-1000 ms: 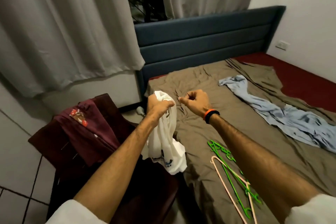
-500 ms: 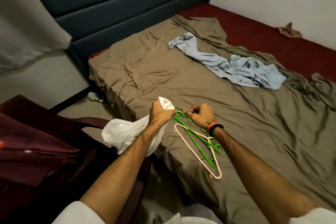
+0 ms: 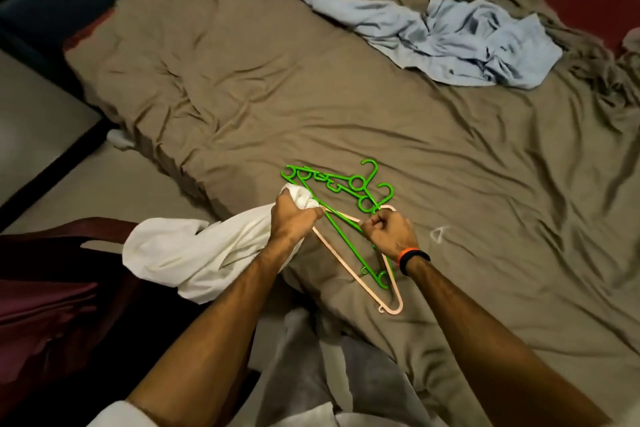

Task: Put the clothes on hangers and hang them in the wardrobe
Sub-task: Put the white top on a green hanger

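the white garment [image 3: 194, 253] hangs bunched from the left hand [image 3: 294, 218], whose fingers are curled tight round a wad of its cloth just above the near edge of the bed [image 3: 346, 97]; the rest of it droops down to the left, off the mattress. just right of that fist lie the hangers: a pink hanger [image 3: 349, 274] with green hangers [image 3: 332, 180] crossed over it, hooks and bars interlocked. the right hand [image 3: 389, 230] is closed, fingers curled at the point where the pink bar and a green bar meet; it looks to be pinching the pink bar, though i cannot tell whether a green one is caught in the same pinch.

that tangle is the main risk. lifting the pink hanger may drag the green ones up with it, hooked together, and they could slide off the near edge to the floor. with the left hand full of cloth, there is no free hand to pry them apart. the bunched garment also hides its neck opening, so threading could go wrong. a light blue garment [image 3: 450, 35] lies crumpled at the far right of the bed, well apart. a dark red chair [image 3: 52, 288] stands at the near left.
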